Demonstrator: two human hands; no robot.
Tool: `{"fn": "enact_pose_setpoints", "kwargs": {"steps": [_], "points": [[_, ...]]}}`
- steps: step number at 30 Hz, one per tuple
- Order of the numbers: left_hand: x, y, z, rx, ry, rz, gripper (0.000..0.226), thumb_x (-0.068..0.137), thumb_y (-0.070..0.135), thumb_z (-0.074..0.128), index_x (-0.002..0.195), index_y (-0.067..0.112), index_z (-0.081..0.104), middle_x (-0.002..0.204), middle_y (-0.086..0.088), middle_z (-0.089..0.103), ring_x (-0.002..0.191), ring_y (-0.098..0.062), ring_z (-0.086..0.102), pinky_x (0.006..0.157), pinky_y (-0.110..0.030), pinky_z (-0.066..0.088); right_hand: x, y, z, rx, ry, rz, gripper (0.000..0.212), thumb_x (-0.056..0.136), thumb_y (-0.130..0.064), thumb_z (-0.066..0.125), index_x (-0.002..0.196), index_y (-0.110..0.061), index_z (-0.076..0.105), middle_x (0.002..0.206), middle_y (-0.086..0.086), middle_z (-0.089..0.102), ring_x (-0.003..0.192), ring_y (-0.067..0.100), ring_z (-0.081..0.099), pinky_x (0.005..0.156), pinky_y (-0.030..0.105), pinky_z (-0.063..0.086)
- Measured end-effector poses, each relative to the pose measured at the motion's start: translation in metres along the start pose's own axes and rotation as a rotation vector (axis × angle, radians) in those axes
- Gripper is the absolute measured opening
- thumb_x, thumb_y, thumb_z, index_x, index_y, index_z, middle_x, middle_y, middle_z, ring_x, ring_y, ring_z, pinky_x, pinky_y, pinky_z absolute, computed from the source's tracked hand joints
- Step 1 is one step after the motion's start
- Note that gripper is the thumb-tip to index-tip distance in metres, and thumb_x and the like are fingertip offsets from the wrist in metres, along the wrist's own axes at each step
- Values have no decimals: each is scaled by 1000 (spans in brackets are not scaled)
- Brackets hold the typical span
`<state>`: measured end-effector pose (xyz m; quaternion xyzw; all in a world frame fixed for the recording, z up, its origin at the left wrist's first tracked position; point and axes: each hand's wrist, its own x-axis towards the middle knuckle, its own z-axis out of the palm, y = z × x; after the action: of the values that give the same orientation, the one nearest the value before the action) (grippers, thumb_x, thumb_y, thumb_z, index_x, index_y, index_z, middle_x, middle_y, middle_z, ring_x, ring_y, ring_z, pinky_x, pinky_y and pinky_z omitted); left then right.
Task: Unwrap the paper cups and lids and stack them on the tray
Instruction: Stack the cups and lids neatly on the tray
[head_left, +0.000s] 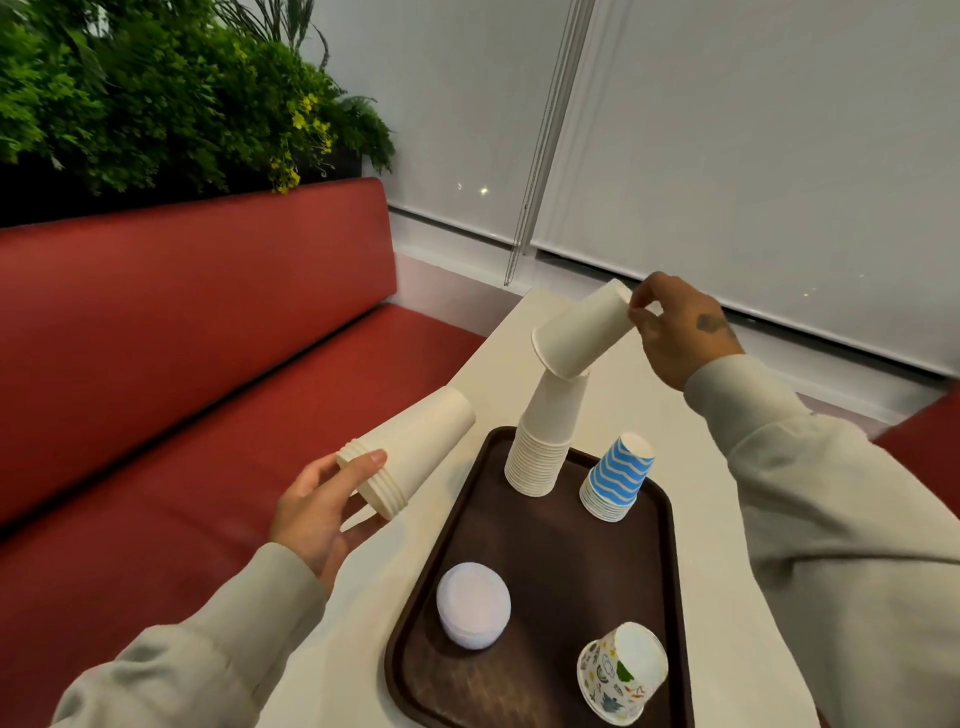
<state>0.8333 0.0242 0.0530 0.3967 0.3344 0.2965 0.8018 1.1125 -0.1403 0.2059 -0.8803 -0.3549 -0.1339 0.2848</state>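
Note:
A dark brown tray (524, 545) lies on the white table. On its far end stands a tall upside-down stack of plain white cups (545, 441). My right hand (675, 332) pinches the base of a single white cup (584, 330), tilted, its rim touching the top of that stack. My left hand (317, 509) holds a short stack of white cups (410, 452) by the rims, lying sideways above the table's left edge. A blue-striped cup stack (618, 478), a stack of white lids (472, 605) and a patterned cup stack (623, 673) also stand on the tray.
The table (363, 623) is narrow, with a red bench seat (182, 389) along its left side. A window blind (727, 156) and sill run behind the table, and green plants (156, 93) sit above the bench back.

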Motion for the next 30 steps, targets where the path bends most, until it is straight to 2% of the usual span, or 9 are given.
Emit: {"fn": "enact_pose_setpoints", "kwargs": {"steps": [3,6,9,13,18,21,23,26,30], "points": [[-1,2,1,-25,-7,-10,38,81,17,75,117,11,63,115,-12,69,95,-24,68,67,-37,59,5,-5,-3,-16,20,-54,6,97,-22,48,98,-25,53,108,3,60,95,32,57,86,44,49],[0,2,-1,-35,-6,-22,40,80,17,75,118,12,63,116,-12,68,96,-25,67,60,-33,59,7,-9,-2,-233,35,-150,10,99,-22,44,103,-20,53,112,4,57,92,33,53,80,41,46],[1,1,-1,-40,-6,-21,40,81,18,75,118,13,63,117,-12,68,100,-27,67,61,-34,59,1,-7,13,-463,-76,-232,10,99,-20,43,105,-19,50,111,5,54,85,32,53,72,37,44],[1,-1,0,-36,-21,-21,42,78,22,76,118,13,65,116,-12,69,100,-27,68,67,-37,59,-13,3,44,-552,-192,-172,21,97,-15,42,117,-20,45,117,5,53,81,29,53,73,41,50],[-1,0,3,-16,-31,-33,40,80,26,77,117,15,65,114,-12,70,102,-32,68,75,-48,60,-29,8,66,-536,-396,-71,53,97,-17,38,147,-29,28,150,-3,41,121,30,53,96,42,45],[-4,2,7,0,-57,-32,42,78,28,78,116,18,66,113,-9,71,101,-33,69,75,-48,60,-39,2,67,-356,-296,-52,48,99,-26,43,146,-29,34,151,-6,41,124,28,52,101,39,42],[-6,3,11,-2,-69,-22,50,70,30,81,116,18,65,113,-8,71,100,-33,69,76,-48,60,-45,-9,65,-30,-223,-10,34,95,-33,52,129,-29,54,130,-6,58,106,23,61,93,34,46],[-10,3,18,-14,-79,-14,56,64,30,81,116,16,65,112,-8,72,101,-34,69,76,-48,60,-54,-25,60,405,-376,88,17,87,-45,62,95,-32,70,94,-5,71,73,13,64,72,28,47],[-16,3,26,-30,-114,-7,53,67,22,80,117,12,64,112,-8,71,99,-32,69,76,-49,60,-68,-35,63,551,-485,88,10,90,-34,66,95,-28,71,82,-8,67,67,10,62,61,27,44]]}}
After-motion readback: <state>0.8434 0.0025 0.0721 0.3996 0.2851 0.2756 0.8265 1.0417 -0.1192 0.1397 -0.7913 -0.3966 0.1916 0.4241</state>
